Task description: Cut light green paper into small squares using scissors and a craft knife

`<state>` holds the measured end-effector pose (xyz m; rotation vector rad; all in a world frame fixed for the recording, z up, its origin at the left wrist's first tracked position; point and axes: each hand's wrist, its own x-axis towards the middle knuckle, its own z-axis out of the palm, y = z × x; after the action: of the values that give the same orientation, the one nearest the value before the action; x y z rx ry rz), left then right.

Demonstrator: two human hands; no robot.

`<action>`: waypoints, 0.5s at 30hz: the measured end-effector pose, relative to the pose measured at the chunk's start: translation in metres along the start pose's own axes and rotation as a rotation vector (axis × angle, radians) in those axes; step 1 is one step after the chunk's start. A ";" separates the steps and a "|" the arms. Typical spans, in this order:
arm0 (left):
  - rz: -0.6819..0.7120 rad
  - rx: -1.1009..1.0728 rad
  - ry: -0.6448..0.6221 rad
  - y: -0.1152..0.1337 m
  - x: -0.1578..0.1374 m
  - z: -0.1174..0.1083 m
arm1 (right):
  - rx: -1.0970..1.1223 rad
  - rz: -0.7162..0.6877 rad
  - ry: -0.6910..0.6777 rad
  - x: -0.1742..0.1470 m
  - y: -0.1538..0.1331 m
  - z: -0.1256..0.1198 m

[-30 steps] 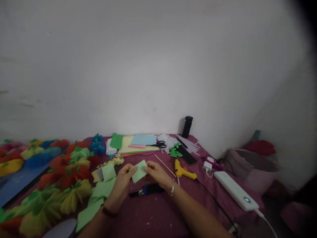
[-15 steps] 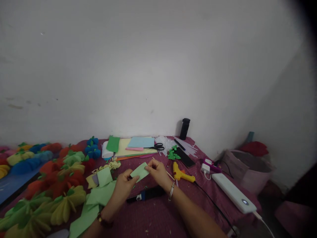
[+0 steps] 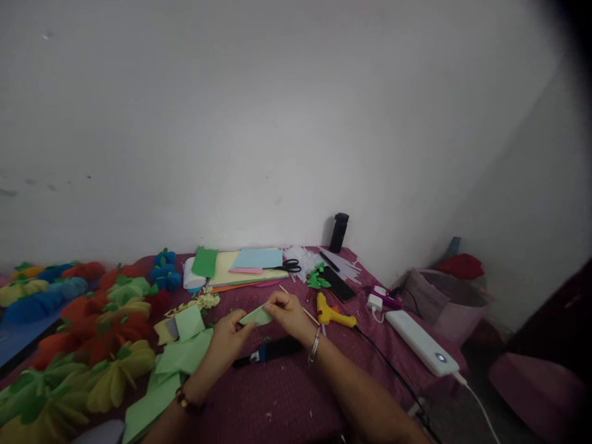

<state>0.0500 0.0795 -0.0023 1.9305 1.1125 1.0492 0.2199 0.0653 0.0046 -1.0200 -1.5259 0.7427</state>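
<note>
A small light green foam or paper piece is pinched between both hands above the purple cloth, appearing as a narrow folded or curled strip. My left hand is closed on its left end. On the upper right end, my right hand grips with thumb and fingers. A thin wooden stick lies behind my right hand. Just below the hands rests a dark elongated object with a blue and white part; its kind is unclear. Light green sheets lie beside my left forearm.
Colourful pumpkin-like foam pieces crowd the left side. At the back are coloured sheets and black scissors. A yellow glue gun, a phone, a black bottle and a white power bank occupy the right.
The green piece showed a flat, broad face before; now it looks narrower, bent or folded between my fingers. The whole view has shifted slightly, moving the table's contents left and up.
</note>
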 end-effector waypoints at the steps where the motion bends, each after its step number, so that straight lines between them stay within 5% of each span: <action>1: -0.016 -0.036 -0.027 0.001 0.000 -0.001 | -0.012 0.002 -0.023 0.000 0.000 0.001; 4: -0.074 -0.219 -0.013 0.003 0.000 -0.007 | -0.043 0.002 -0.089 0.000 0.000 0.000; 7: -0.165 -0.364 0.227 0.002 0.002 -0.023 | -0.189 -0.010 -0.159 -0.001 -0.001 -0.004; 10: -0.199 -0.370 0.495 0.001 0.005 -0.041 | -0.515 -0.086 -0.417 -0.008 -0.003 -0.003; 13: -0.225 -0.339 0.547 -0.002 0.008 -0.050 | -0.866 -0.258 -0.682 -0.020 -0.004 0.009; 15: -0.222 -0.301 0.499 -0.007 0.010 -0.049 | -1.055 -0.324 -0.716 -0.027 -0.003 0.019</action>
<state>0.0075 0.0992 0.0170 1.3089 1.3077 1.5180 0.2015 0.0408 -0.0085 -1.2399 -2.7639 -0.0210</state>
